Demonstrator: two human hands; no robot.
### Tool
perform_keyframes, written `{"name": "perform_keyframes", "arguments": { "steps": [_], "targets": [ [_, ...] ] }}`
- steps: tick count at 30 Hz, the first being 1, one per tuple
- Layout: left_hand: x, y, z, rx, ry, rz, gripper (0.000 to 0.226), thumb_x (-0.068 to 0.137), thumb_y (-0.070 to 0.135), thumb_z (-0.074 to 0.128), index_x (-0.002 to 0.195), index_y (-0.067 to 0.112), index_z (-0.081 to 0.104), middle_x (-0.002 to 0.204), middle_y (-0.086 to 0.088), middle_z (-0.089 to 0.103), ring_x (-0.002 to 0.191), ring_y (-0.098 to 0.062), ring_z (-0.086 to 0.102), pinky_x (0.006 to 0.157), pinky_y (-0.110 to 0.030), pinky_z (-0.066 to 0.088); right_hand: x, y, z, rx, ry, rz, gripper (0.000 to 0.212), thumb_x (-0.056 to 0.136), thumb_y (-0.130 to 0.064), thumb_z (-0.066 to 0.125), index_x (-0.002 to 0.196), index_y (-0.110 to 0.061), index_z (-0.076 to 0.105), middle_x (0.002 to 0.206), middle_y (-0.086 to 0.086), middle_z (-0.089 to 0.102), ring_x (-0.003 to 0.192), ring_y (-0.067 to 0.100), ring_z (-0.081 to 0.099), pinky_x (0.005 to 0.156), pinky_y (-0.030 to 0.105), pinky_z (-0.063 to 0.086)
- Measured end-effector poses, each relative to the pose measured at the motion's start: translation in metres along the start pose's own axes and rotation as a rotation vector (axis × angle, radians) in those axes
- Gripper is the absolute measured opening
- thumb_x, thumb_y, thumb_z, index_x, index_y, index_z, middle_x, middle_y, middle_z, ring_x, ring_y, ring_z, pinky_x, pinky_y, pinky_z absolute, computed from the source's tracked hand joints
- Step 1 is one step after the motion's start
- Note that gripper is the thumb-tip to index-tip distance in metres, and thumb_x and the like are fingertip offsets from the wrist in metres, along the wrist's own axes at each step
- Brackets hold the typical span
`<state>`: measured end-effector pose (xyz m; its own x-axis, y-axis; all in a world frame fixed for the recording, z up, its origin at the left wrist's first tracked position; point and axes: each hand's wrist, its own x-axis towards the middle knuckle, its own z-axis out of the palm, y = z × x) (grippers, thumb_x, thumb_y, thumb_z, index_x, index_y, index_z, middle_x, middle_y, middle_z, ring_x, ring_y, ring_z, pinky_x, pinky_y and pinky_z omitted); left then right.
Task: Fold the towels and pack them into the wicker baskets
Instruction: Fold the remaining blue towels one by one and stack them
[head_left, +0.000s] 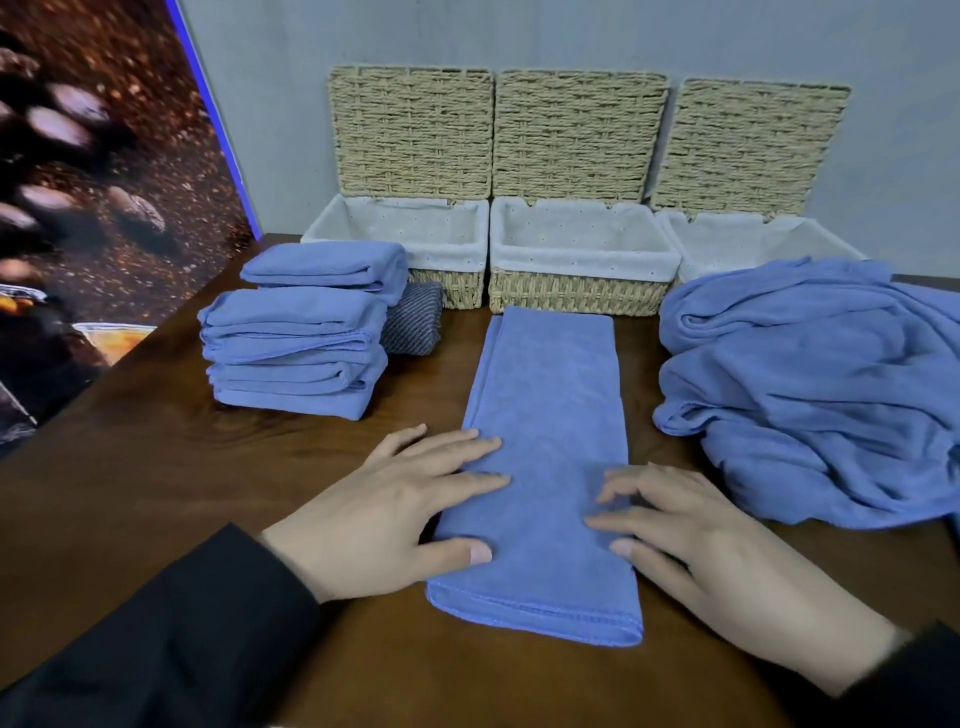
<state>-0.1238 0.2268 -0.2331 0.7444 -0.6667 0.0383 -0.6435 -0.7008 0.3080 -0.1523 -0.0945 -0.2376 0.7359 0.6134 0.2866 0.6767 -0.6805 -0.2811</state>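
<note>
Head view looks down on a dark wooden table (156, 467). At the centre of the frame lies a blue towel (545, 426), folded into a long narrow strip that runs from the lower centre up toward the baskets. Its near edge is a stitched hem at the bottom; its far edge ends just in front of the middle basket (582, 270).

The left hand (384, 519) rests flat on the left edge of the strip, fingers straight and a little spread, thumb lying on the cloth. The right hand (701, 551) rests on the right edge, fingers slightly bent with tips pressing on the cloth. Neither hand grips anything.

Three wicker baskets with white lining stand in a row at the upper centre, lids upright against the grey wall: the left basket (447, 244), the middle one and the right basket (727, 244). All three show only lining inside.

At the left of the frame a stack of folded towels (296, 343) stands, with a darker striped cloth (413, 327) just behind it. At the right a heap of unfolded towels (815, 389) reaches the frame edge.

Bare table shows on both sides of the strip, between stack and heap, and a wider area at lower left.
</note>
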Motion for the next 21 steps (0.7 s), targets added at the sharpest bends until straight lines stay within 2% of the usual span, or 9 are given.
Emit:
{"name": "perform_keyframes", "arguments": {
  "steps": [3,5,7,11,13,15,18,20,21],
  "targets": [
    [-0.010,0.003,0.000,0.000,-0.007,0.010,0.069,0.090,0.077,0.039,0.150,0.042,0.041,0.165,0.022,0.014,0.150,0.009,-0.005,0.126,-0.038,-0.001,-0.018,-0.002,-0.003,0.011,-0.077,-0.062,0.042,0.096,-0.016,0.064,0.133,-0.035,0.061,0.146,-0.019,0.045,0.145,0.008,0.039,0.112,0.036,0.032],
    [-0.012,0.006,0.000,0.024,0.003,0.022,0.074,0.089,0.080,0.034,0.150,0.040,0.040,0.165,0.020,0.014,0.150,0.009,-0.005,0.126,-0.040,-0.001,-0.022,-0.006,-0.005,0.017,-0.160,-0.062,0.049,0.095,-0.027,0.066,0.140,-0.041,0.054,0.157,-0.023,0.034,0.152,0.006,0.023,0.120,0.038,0.017],
    [-0.013,0.009,-0.001,0.000,0.031,0.063,0.074,0.088,0.080,0.038,0.148,0.038,0.046,0.164,0.017,0.021,0.151,0.006,0.001,0.126,-0.042,0.003,-0.020,-0.011,-0.004,0.024,-0.198,-0.059,0.047,0.095,-0.045,0.062,0.141,-0.044,0.052,0.160,-0.026,0.029,0.154,0.004,0.018,0.121,0.038,0.009],
    [-0.017,0.018,0.000,-0.024,-0.026,0.149,0.083,0.081,0.085,0.046,0.147,0.035,0.048,0.163,0.018,0.025,0.151,0.005,0.006,0.124,-0.034,-0.002,-0.009,-0.017,0.002,-0.017,-0.052,-0.029,0.028,0.099,-0.053,0.051,0.122,-0.043,0.062,0.144,-0.026,0.049,0.142,-0.004,0.038,0.120,0.038,0.019],
    [-0.018,0.020,0.001,0.006,0.018,0.141,0.083,0.081,0.082,0.051,0.149,0.035,0.046,0.163,0.019,0.026,0.150,0.007,0.007,0.124,-0.032,-0.001,-0.004,-0.022,0.001,0.053,0.056,0.049,0.030,0.102,-0.052,0.046,0.116,-0.036,0.067,0.127,-0.026,0.062,0.128,-0.011,0.050,0.118,0.026,0.024],
    [-0.018,0.021,0.002,0.017,0.075,0.107,0.071,0.088,0.075,0.052,0.147,0.036,0.047,0.161,0.021,0.029,0.149,0.009,0.010,0.125,-0.032,0.004,-0.001,-0.028,-0.001,0.188,0.096,0.174,0.041,0.102,-0.057,0.041,0.108,-0.028,0.069,0.104,-0.015,0.070,0.108,-0.006,0.061,0.106,0.015,0.033],
    [-0.015,0.020,0.004,-0.087,0.174,0.052,0.032,0.097,0.053,0.056,0.124,0.036,0.063,0.147,0.023,0.050,0.142,0.010,0.030,0.122,-0.033,0.019,0.002,-0.035,-0.006,0.242,0.088,0.283,0.045,0.102,-0.058,0.040,0.091,-0.020,0.062,0.077,-0.003,0.059,0.077,0.013,0.058,0.072,0.023,0.044],
    [-0.013,0.025,-0.001,-0.243,0.226,-0.056,0.009,0.101,0.043,0.055,0.100,0.038,0.063,0.117,0.021,0.067,0.123,0.005,0.052,0.109,-0.029,0.033,0.003,-0.039,-0.009,0.290,0.111,0.333,0.040,0.098,-0.056,0.043,0.085,-0.021,0.058,0.066,-0.006,0.051,0.062,0.008,0.049,0.059,0.026,0.039],
    [-0.014,0.029,-0.005,-0.341,0.241,-0.117,0.011,0.101,0.041,0.055,0.093,0.036,0.061,0.098,0.017,0.068,0.104,0.000,0.059,0.096,-0.026,0.040,0.004,-0.040,-0.013,0.353,0.124,0.361,0.041,0.097,-0.057,0.044,0.086,-0.021,0.058,0.064,-0.006,0.049,0.060,0.004,0.046,0.059,0.031,0.040]
  ]
}}
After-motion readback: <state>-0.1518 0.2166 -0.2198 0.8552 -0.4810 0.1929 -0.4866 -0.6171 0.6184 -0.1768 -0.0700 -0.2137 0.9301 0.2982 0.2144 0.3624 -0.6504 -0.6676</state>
